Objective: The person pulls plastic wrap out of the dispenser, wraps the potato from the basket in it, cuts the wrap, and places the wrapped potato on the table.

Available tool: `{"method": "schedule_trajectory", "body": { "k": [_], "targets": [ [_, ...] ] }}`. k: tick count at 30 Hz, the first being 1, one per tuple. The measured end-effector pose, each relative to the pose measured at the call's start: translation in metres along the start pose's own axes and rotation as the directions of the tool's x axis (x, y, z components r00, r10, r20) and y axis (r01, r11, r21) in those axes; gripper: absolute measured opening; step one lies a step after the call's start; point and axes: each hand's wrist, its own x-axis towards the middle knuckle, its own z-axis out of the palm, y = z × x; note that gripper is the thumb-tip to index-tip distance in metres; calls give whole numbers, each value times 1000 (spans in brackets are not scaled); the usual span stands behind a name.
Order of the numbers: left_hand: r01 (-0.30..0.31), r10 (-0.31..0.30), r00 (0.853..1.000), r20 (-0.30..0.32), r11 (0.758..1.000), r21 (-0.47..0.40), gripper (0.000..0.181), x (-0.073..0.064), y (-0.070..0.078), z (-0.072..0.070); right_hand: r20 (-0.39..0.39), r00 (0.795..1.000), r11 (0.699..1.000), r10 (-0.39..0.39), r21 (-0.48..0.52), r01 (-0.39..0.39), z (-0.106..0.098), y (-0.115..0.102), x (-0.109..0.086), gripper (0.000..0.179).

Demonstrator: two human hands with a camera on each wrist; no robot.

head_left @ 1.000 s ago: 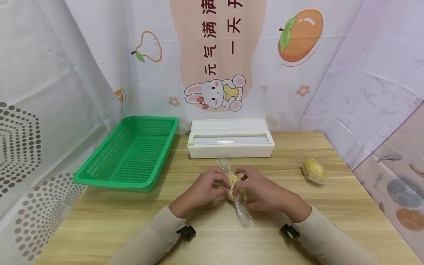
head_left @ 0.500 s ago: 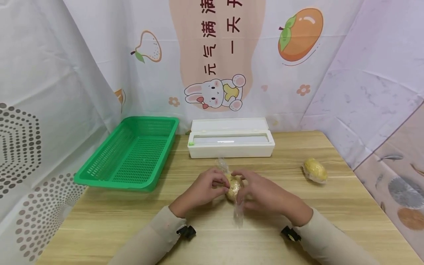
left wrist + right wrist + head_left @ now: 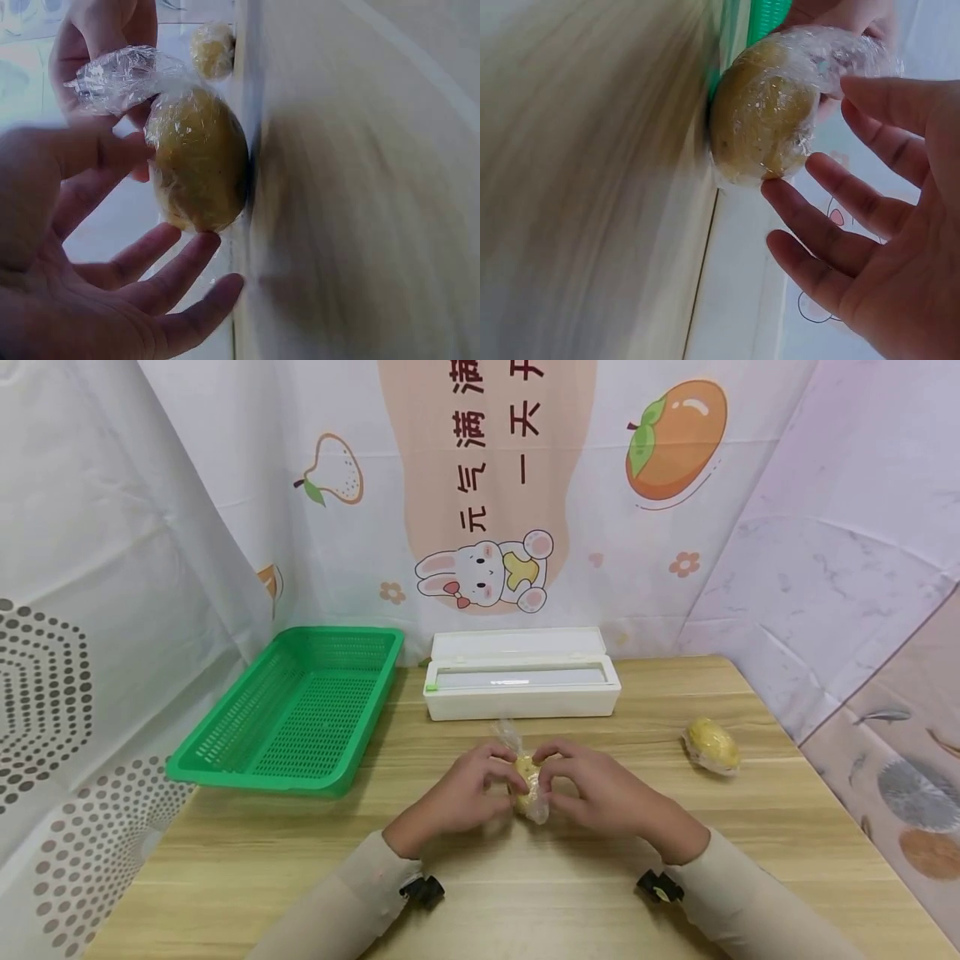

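Note:
A potato [image 3: 527,767] wrapped in cling film lies on the wooden table between both hands. My left hand [image 3: 467,795] holds it from the left; in the left wrist view the thumb presses its side and two fingertips touch its end. From the right, my right hand [image 3: 600,792] pinches the twisted film tail [image 3: 847,56] near the thumb tip, folded back over the potato [image 3: 754,124]. Its other fingers are spread, one fingertip right at the potato's end. A second film tail [image 3: 510,733] sticks out at the far end.
Another wrapped potato [image 3: 711,747] lies on the right of the table. A white cling film box [image 3: 522,702] with its lid raised stands at the back. The green basket [image 3: 347,768] is at the left. Printed curtains hang behind and at both sides.
The near film tail, earlier stretched toward the person on the table, is now folded up against the potato by the right hand. The left hand stays at the potato's left side.

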Motion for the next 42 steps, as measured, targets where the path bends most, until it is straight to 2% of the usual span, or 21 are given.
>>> {"method": "schedule_trajectory", "body": {
  "k": [2, 5, 7, 10, 14, 21, 26, 28, 30, 33, 35, 42],
  "targets": [
    [11, -11, 1000, 2, 1000, 5, 12, -1, 3, 2, -13, 1000, 1000, 19, -14, -19, 1, -1, 0, 18],
    [48, -48, 999, -10, 999, 18, 30, -1, 8, 5, -34, 999, 999, 22, -32, -24, 4, -1, 0, 18],
    [75, -75, 997, -26, 997, 27, 34, -2, 10, 8, -42, 999, 999, 21, -36, -22, 6, -1, 1, 18],
    [84, -82, 995, -56, 996, 38, 21, -1, 12, 9, -47, 999, 999, 28, -30, -29, 8, -1, 2, 17],
    [72, -71, 995, -66, 997, 18, 5, 0, 10, 7, -29, 997, 998, 69, 4, -69, 6, -3, 3, 17],
    [65, -68, 996, -62, 997, -40, 5, -1, 13, 5, -13, 996, 996, 84, 26, -84, 2, -6, 4, 13],
    [80, -83, 994, -66, 996, -42, 6, -1, 14, 6, -23, 995, 992, 99, 79, -97, 4, -5, 4, 14],
    [102, -106, 992, -70, 993, -54, 6, -1, 13, 8, -33, 992, 987, 121, 107, -117, 5, -4, 4, 17],
    [149, -157, 985, -77, 984, -100, 6, -1, 13, 9, -46, 988, 981, 147, 134, -140, 7, -3, 4, 22],
    [206, -224, 971, -90, 963, -173, 17, -1, 12, 10, -69, 981, 971, 183, 168, -170, 10, -1, 4, 24],
    [221, -245, 965, -97, 953, -208, 21, -2, 12, 10, -83, 978, 969, 193, 173, -177, 11, 0, 5, 25],
    [174, -201, 974, -107, 960, -220, 16, -1, 13, 10, -101, 983, 977, 153, 167, -135, 10, 1, 5, 21]
  ]
}}
